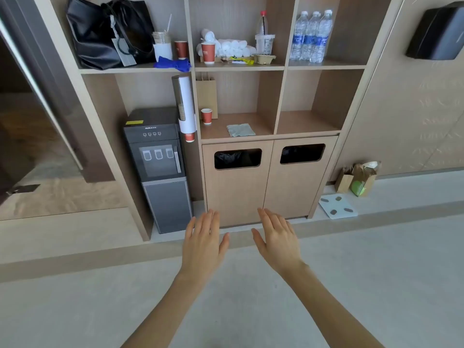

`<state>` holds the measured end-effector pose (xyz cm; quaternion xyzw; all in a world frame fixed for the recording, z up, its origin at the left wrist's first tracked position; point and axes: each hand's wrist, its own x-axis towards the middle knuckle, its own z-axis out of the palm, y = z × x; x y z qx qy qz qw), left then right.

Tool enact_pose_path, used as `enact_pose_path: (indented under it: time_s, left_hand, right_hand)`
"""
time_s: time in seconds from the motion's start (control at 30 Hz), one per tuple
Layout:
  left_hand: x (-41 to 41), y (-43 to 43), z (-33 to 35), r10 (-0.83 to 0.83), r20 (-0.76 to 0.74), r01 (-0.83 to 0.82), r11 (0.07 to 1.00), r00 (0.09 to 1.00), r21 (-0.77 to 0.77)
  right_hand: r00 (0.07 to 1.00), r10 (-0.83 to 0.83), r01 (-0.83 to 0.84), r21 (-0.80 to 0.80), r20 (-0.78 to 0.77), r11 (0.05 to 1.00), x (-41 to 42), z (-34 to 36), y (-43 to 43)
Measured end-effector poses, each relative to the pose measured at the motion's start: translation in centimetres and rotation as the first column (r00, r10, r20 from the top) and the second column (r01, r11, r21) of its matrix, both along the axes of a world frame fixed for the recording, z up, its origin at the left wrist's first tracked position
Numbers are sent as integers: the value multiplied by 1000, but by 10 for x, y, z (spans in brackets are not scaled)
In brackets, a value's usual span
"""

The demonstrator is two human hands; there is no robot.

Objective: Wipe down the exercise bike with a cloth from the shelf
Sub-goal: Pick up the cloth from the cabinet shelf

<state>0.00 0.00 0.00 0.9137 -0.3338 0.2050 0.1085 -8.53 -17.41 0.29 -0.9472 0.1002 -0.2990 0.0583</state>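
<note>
1. Left hand [203,241] and right hand [280,238] are both out in front, palms down, fingers spread flat, empty, touching nothing.
2. Hands sit side by side with a gap between them, seen over the floor and the base of the bin doors [267,182].
3. Cloth [240,129], grey-green and folded flat, lies on the middle compartment of the shelf [238,69], right above the bin doors, near its front edge.
4. A red cup [206,116] stands just left of the cloth, apart from it.
5. Water dispenser [160,169] fills the lower left bay.
6. No exercise bike in view.
</note>
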Motion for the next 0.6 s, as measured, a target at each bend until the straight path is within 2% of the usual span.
enact_pose_path:
  time_s: [0.1, 0.37, 0.6]
  left_hand:
    - [37, -16, -2, -6, -56, 7, 1000, 998, 8]
    - [179, -79, 3, -17, 17, 17, 1000, 1000, -7]
    - [297, -133, 25, -46, 64, 48, 998, 997, -36]
  right_hand:
    - [1000, 15, -15, 15, 22, 1000, 37, -3, -17]
    - [1000, 16, -16, -1, 6, 1000, 182, 6, -75]
    - [996, 9, -11, 20, 91, 1000, 299, 17, -129]
